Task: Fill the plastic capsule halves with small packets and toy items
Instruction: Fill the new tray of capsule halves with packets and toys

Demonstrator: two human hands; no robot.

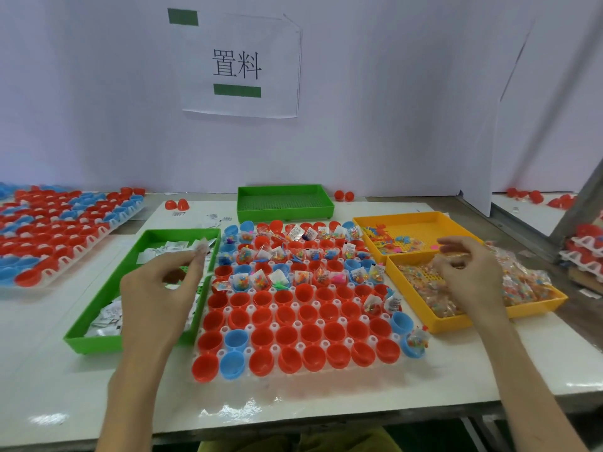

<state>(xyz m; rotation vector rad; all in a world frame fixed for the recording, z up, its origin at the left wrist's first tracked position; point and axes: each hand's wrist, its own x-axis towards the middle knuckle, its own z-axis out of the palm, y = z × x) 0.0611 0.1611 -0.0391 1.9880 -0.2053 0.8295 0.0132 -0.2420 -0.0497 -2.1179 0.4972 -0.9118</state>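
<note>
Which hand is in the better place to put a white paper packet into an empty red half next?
Left. The left hand seems to pinch a white packet over the green tray, beside the capsule tray. The right hand is among clear bags in the near yellow tray.

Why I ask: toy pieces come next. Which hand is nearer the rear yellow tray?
Right. The right hand is at the front edge of the rear yellow tray; the left hand is across the capsule rack, over the left green tray.

White table (326, 407): capsule rack (274, 348) between your hands, green tray (107, 285) under your left hand (160, 288), two yellow trays (456, 322) under your right hand (470, 275).
</note>
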